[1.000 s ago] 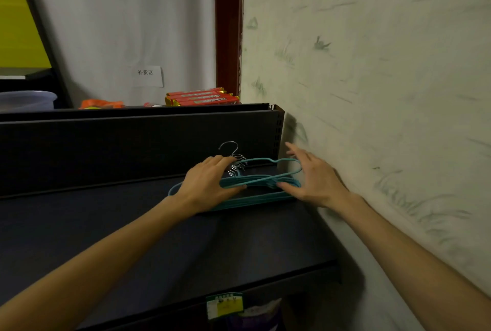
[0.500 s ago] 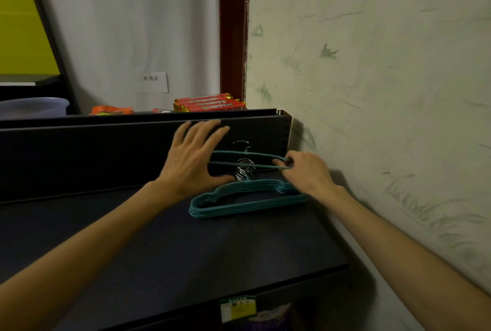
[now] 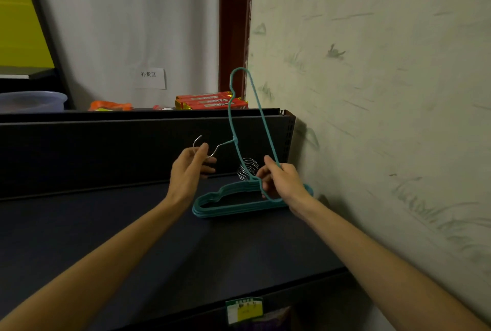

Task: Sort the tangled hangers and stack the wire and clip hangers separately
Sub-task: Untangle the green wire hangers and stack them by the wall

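One teal wire hanger (image 3: 240, 107) is lifted upright on its end above the dark shelf (image 3: 132, 237). My right hand (image 3: 283, 180) grips its lower corner. My left hand (image 3: 190, 168) pinches its metal hook (image 3: 202, 146). Below it a stack of teal wire hangers (image 3: 228, 202) lies flat on the shelf by the wall, their metal hooks (image 3: 248, 168) bunched toward the back panel. No clip hanger shows in this view.
A black back panel (image 3: 106, 150) rises behind the shelf. The patterned wall (image 3: 385, 91) closes the right side. Red packets (image 3: 210, 101), an orange bag (image 3: 110, 105) and a pale tub (image 3: 32, 101) sit beyond the panel. A price tag (image 3: 244, 309) hangs on the shelf's front edge.
Both hands rested on the flat stack; then my right hand lifted one hanger and turned it upright, and my left hand moved from an open reach to pinching its hook.
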### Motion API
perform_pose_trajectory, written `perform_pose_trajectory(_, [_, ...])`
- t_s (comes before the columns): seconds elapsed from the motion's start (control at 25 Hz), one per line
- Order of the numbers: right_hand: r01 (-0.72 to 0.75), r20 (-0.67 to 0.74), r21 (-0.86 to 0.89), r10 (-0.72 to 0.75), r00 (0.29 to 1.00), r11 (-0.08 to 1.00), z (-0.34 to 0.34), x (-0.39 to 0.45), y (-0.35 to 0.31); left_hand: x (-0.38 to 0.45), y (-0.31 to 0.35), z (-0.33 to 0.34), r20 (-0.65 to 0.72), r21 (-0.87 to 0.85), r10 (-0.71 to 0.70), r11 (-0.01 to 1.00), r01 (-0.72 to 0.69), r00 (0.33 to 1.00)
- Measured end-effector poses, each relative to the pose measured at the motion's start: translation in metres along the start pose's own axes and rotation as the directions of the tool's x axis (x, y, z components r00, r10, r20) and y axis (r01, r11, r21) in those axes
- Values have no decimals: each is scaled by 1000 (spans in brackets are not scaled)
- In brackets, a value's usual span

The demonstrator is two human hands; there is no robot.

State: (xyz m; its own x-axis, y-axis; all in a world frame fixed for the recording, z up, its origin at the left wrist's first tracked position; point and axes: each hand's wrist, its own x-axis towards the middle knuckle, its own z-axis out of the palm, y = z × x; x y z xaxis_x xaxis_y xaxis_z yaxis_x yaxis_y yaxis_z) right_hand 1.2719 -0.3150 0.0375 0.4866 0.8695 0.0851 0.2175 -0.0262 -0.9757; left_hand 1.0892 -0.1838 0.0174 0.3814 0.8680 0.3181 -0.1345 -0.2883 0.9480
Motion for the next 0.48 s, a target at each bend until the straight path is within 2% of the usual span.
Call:
perform_pose_trajectory(0.08, [-31,6,66,30,1000,997,5,-6,3,1,4,5,116,-68,-73,994,81,991])
perform_pose_trajectory(0.16, [-21,55,91,16,998,996,8,-12,3,-1,9,13,270,-60,-147,984,169,952])
perform_pose_trajectory(0.24, [-9,176,112,-11,984,994,11,-18,1,-2,8,20,358,-22,-120,990,137,926])
perform_pose_trajectory(0.36, [-28,324,44,13,946,999,13,-23,-1,0,3,25,354,54,-71,997,55,933])
perform_pose_trajectory(0.4, [-20,308,19,13,951,1000,11,-22,-1,2,1,25,337,59,-72,997,55,939])
perform_pose_trajectory(0.44, [-10,229,42,0,973,999,7,-17,0,6,0,24,323,65,-76,996,58,943])
perform_pose_trajectory(0.48, [-9,85,123,-1,996,992,-1,-11,1,11,-2,22,310,110,-62,994,29,949])
